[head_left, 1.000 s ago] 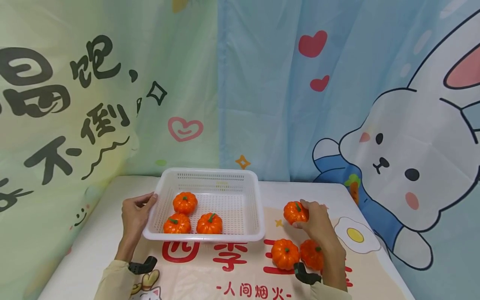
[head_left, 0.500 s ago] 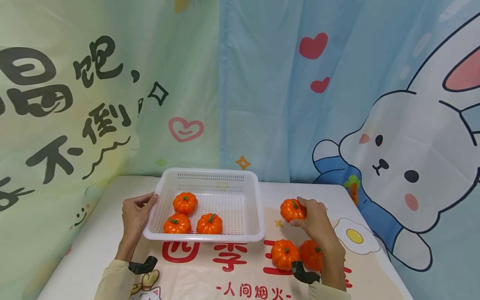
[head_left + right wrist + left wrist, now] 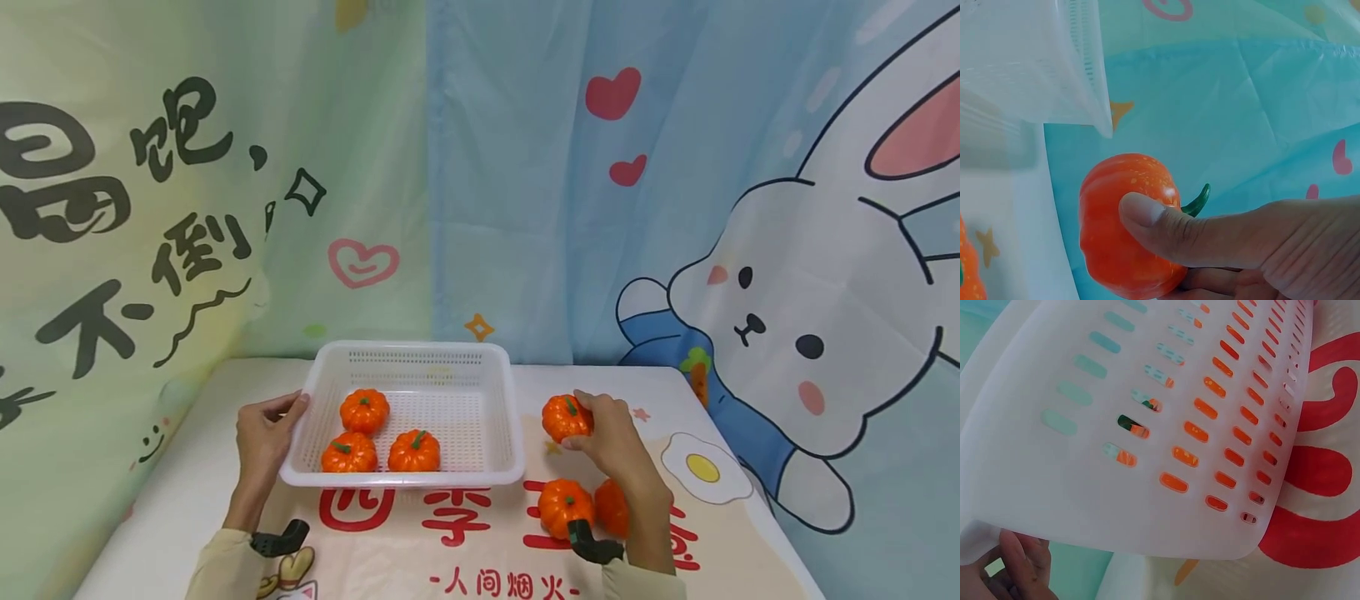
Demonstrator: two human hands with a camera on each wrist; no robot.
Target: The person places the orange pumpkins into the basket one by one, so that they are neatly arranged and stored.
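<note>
My left hand [image 3: 264,433] pinches the left rim of a white plastic basket [image 3: 480,479], its thumb on the rim in the left wrist view. Inside the basket's left half lie three small orange pumpkins; one pumpkin [image 3: 415,452] is nearest the front middle. To the right of the basket, my right hand [image 3: 617,433] grips another orange pumpkin [image 3: 1124,225] with a curved green stem, the thumb across its side. Two more pumpkins stand on the table below that hand: one pumpkin [image 3: 564,507] shows well, the other pumpkin [image 3: 611,507] is partly hidden by the wrist.
The table [image 3: 180,467] carries a printed mat [image 3: 390,567] with red characters and a fried-egg picture. A patterned curtain [image 3: 495,208] with a rabbit hangs right behind the table. Each wrist wears a black strap-like mount [image 3: 281,540].
My right hand has carried its pumpkin left, closer to the basket's right side. The left hand keeps its hold on the rim. The head view has shifted slightly.
</note>
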